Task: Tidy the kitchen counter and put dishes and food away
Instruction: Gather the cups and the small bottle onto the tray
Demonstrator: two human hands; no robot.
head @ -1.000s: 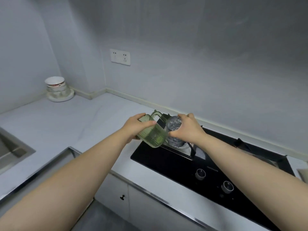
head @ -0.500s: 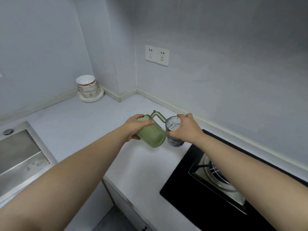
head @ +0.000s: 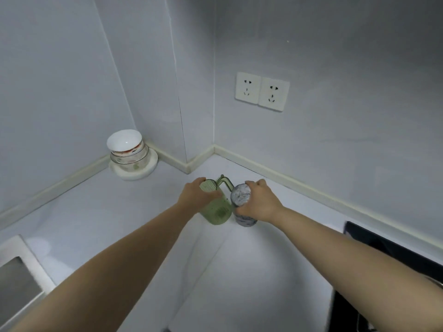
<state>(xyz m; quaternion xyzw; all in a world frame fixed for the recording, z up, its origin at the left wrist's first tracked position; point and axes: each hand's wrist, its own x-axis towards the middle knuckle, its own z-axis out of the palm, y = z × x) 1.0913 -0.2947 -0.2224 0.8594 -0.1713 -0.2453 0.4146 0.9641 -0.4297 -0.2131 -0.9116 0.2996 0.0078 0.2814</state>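
Far left, low: corner of the sink (head: 19,281), cut off by the frame.

Left, against the back wall: bowls (head: 127,152) stacked on a plate (head: 143,172), top bowl tilted. They sit on the counter (head: 100,212), well apart from my hands.

Centre: left hand (head: 195,198) wraps the green cup (head: 217,213) from its left side, fingers curled over the rim and upper wall. Cup upright, long axis near vertical, handle pointing away toward the wall.

Touching it on the right: grey cup (head: 244,221), also upright, mouth open to me. Right hand (head: 260,204) grips it from the right, fingers round the rim. I cannot tell whether either base is resting on the counter or held just above it.

Above right: twin sockets (head: 262,92) on the wall. Far right, low: edge of the hob (head: 383,250).

Judgement: both cups are in hand over the corner stretch of counter, about to be parked. The bowls lie left of and beyond the cups, so the left hand is nearer to them; open counter between bowls and green cup looks like the landing spot. Setting down side by side risks a clink, since the cups already touch.
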